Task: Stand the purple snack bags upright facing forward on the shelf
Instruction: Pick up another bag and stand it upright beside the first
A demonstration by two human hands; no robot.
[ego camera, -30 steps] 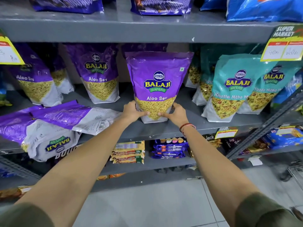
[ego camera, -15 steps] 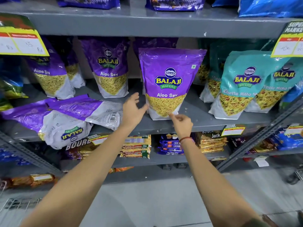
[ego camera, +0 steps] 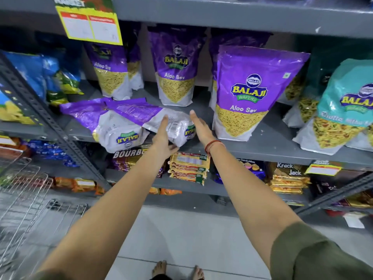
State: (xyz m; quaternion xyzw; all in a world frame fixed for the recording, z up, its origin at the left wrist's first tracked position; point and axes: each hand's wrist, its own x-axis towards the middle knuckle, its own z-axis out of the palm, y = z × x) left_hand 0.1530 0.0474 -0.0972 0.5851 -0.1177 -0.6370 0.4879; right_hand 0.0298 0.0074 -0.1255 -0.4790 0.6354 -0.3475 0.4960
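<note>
A purple Aloo Sev bag [ego camera: 252, 93] stands upright and faces forward at the front of the grey shelf [ego camera: 266, 147]. Two more upright purple bags [ego camera: 175, 67] [ego camera: 109, 71] stand further back. Left of them, two purple bags lie flat with their backs up: the upper one [ego camera: 141, 113] rests across the lower one [ego camera: 113, 132]. My left hand [ego camera: 163, 138] lies against the near end of the upper lying bag, fingers stretched and thumb under its edge. My right hand [ego camera: 199, 128] is spread flat just to the right of that same end.
Teal snack bags [ego camera: 343, 110] crowd the shelf's right end, and blue bags [ego camera: 40, 73] sit left of a slanted metal upright [ego camera: 40, 110]. A yellow price tag [ego camera: 90, 23] hangs from the shelf above. Biscuit packs [ego camera: 189, 167] fill the lower shelf. A wire basket [ego camera: 24, 188] is lower left.
Both hands let go of the upright front bag and moved left to the near end of the upper lying bag. The view has swung left with them.
</note>
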